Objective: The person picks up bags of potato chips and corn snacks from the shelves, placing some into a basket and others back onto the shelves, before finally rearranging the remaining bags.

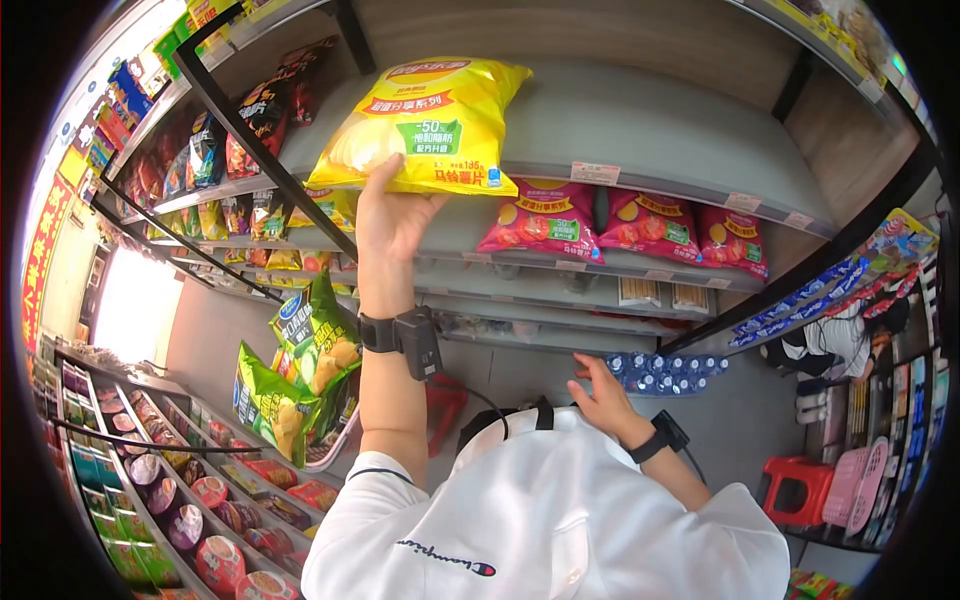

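My left hand (390,220) grips the lower edge of a yellow potato chip bag (430,125), with the thumb on its front and the other fingers hidden beneath. The bag leans at the front of the upper grey shelf (640,120), its printed face toward me. Lower down at the right, my right hand (600,395) hangs in front of my body with its fingers apart, holding nothing. Pink chip bags (545,220) lie in a row on the shelf below, right of my left hand.
Green chip bags (300,370) stand in a pink basket (335,445) by my left forearm. Bottled water (665,373) sits on the floor ahead. At the right are a red stool (797,490) and another person (835,340). Cup noodles (220,562) fill the rack at lower left.
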### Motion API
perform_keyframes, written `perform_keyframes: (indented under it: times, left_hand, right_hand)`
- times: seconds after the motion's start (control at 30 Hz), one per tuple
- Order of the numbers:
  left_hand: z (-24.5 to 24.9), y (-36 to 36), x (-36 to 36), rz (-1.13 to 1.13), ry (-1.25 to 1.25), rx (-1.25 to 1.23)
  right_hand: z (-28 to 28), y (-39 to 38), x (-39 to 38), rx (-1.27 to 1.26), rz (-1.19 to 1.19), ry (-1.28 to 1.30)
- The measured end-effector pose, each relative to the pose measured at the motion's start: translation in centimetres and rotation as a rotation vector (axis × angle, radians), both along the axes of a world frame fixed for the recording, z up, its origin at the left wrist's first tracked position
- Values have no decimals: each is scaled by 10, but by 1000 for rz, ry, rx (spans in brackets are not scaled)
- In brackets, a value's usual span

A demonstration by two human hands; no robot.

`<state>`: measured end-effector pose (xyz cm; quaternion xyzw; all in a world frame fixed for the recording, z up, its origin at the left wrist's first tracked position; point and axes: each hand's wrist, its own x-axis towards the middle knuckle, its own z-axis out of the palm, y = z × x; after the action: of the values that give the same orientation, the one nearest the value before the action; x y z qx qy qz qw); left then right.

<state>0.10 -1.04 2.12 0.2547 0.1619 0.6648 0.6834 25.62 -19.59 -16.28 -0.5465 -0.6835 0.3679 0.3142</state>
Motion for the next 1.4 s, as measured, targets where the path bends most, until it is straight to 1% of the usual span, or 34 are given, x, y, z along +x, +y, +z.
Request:
perform_keyframes:
  times: [0.1, 0.13, 0.2, 0.23, 0.27, 0.33, 0.37, 0.4, 0.43, 0.47, 0.5, 0.53, 0.57, 0.6, 0.63, 0.67, 0.7, 0.77, 0.83, 0.87, 0.9, 0.93, 1.0, 1.1, 1.13, 1.17, 1.2, 1.23, 1.33, 1.4]
  left_hand:
    - [-9, 2, -2, -23, -3, 70]
    - [-11, 2, -2, -22, -4, 70]
    - [-14, 0, -2, -34, -43, 191]
    - [-15, -2, -5, -32, -44, 189]
    - [-16, -6, -9, -20, -101, 221]
    - [-18, -22, -18, -16, -190, 282]
    - [-21, -32, -22, 47, -187, 310]
    - [-33, -42, -34, 38, -225, 295]
    - [-47, -55, -46, -37, -259, 368]
    - [-63, -73, -59, -35, -305, 312]
    - [-70, -97, -65, 43, -247, 230]
    - [-76, -120, -70, 4, -252, 186]
    - [-81, -140, -76, 37, -206, 119]
    - [-96, -163, -89, 149, -108, -15]
    - [-110, -180, -97, 170, -137, -132]
    - [-116, -193, -101, 89, -160, -104]
    - [-124, -207, -103, 94, -156, -114]
    - [-139, -225, -102, 146, -144, -203]
    - [-157, -225, -97, 216, -131, -239]
    - [-166, -216, -95, 216, -118, -252]
    - [-178, -204, -95, 236, -103, -269]
    - [-182, -188, -95, 183, -106, -270]
    - [-190, -145, -95, 165, -53, -236]
    - [-188, -71, -96, 98, -111, -230]
    - [-180, -48, -94, 41, -128, -217]
    - [-176, -26, -91, 25, -77, -198]
    - [-169, -6, -87, -34, -83, -170]
    - [-161, 11, -81, -11, -61, -179]
    - [-174, 61, -77, -2, -67, -195]
    - [-186, 83, -75, -19, -90, -288]
  right_hand:
    - [-4, 0, 2, -70, 18, -55]
    - [-5, 0, 2, -70, 19, -56]
    - [-6, 1, 2, -55, 24, -53]
    - [-8, 2, 2, -57, 26, -55]
    - [-11, 3, 3, -32, 34, -75]
    - [-12, 2, 4, -23, 45, -98]
    - [-12, 3, 4, -53, 28, -80]
    - [-12, 5, 3, -80, 9, -59]
    - [-13, 5, 3, -87, 6, -52]
    - [-16, 5, 3, -83, -4, -60]
    - [-18, 6, 4, -77, -15, -67]
    - [-19, 8, 5, -81, -23, -59]
    - [-19, 10, 6, -87, -29, -65]
    - [-20, 12, 8, -95, -34, -72]
    - [-21, 15, 9, -103, -35, -68]
    - [-21, 19, 11, -76, -37, -83]
    - [-22, 23, 12, -50, -36, -99]
    - [-21, 35, 13, -47, -35, -92]
    - [-19, 50, 16, -22, -41, -91]
    - [-22, 57, 17, 27, -36, -104]
    - [-19, 62, 15, 23, -21, -105]
    - [-14, 68, 13, 18, -24, -114]
    - [-5, 78, 8, 11, -24, -123]
    - [0, 81, 5, 35, -28, -90]
    - [-1, 81, 6, 67, -35, -102]
    - [-1, 82, 8, 101, -43, -115]
    - [0, 81, 10, 103, -48, -121]
    - [0, 76, 14, 85, -78, -105]
    - [-5, 65, 27, 56, -144, -113]
    - [-16, 56, 40, 36, -199, -110]
